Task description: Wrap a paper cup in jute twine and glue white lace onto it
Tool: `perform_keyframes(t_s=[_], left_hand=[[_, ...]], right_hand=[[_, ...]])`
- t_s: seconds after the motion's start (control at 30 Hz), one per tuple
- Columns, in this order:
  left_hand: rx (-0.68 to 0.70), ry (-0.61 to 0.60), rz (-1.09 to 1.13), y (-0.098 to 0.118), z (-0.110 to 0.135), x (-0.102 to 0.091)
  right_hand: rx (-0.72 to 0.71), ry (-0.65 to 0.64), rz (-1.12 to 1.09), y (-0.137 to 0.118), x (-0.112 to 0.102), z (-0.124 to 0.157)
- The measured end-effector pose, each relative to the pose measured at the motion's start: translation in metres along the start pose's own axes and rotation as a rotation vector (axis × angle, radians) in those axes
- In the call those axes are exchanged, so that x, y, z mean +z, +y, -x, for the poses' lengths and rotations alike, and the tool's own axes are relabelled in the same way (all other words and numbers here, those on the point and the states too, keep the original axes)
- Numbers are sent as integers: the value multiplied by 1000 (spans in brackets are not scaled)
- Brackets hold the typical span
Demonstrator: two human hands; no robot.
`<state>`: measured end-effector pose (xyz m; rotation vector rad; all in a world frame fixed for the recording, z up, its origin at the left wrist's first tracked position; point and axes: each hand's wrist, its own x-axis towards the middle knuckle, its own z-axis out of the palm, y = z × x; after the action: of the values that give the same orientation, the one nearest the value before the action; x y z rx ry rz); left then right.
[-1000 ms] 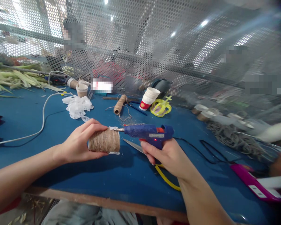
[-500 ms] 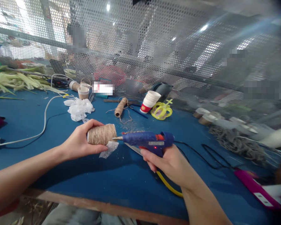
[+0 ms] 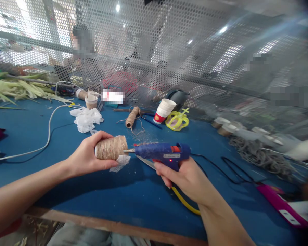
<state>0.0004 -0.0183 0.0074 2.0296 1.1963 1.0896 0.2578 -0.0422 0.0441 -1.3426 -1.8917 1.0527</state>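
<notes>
My left hand (image 3: 88,156) is wrapped round a small cup covered in wound jute twine (image 3: 112,147), held on its side above the blue table (image 3: 97,194). A bit of white lace (image 3: 120,160) hangs from the cup's right end. My right hand (image 3: 184,176) grips the handle of a blue hot glue gun (image 3: 163,152) with a red light on. The gun's metal nozzle points left and touches the cup's right rim. A pair of scissors with yellow handles (image 3: 181,198) lies on the table under the gun.
A twine spool (image 3: 132,117), stacked paper cups (image 3: 163,110), a yellow crown shape (image 3: 177,120), white lace (image 3: 86,118), another wrapped cup (image 3: 90,100) and a white cable (image 3: 49,130) lie further back. Grey cord (image 3: 259,155) and a pink object (image 3: 279,203) sit right. Perforated mesh screen (image 3: 195,51) behind.
The cup was turned in my left hand, so the lace now hangs at its lower right. The glue gun's nozzle dropped from the top of the rim to its lower right edge.
</notes>
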Motion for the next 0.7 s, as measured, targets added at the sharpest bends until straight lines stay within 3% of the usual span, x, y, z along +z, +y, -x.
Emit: perform_keyframes(t_s=[0.4, 0.57, 0.7], left_hand=[[317, 19, -265, -3, 5, 2], [424, 31, -300, -4, 6, 1], [452, 73, -301, -6, 4, 2]], right_hand=[[-13, 17, 10, -1, -2, -3], [1, 36, -105, 2, -4, -8], [48, 37, -326, 3, -6, -12]])
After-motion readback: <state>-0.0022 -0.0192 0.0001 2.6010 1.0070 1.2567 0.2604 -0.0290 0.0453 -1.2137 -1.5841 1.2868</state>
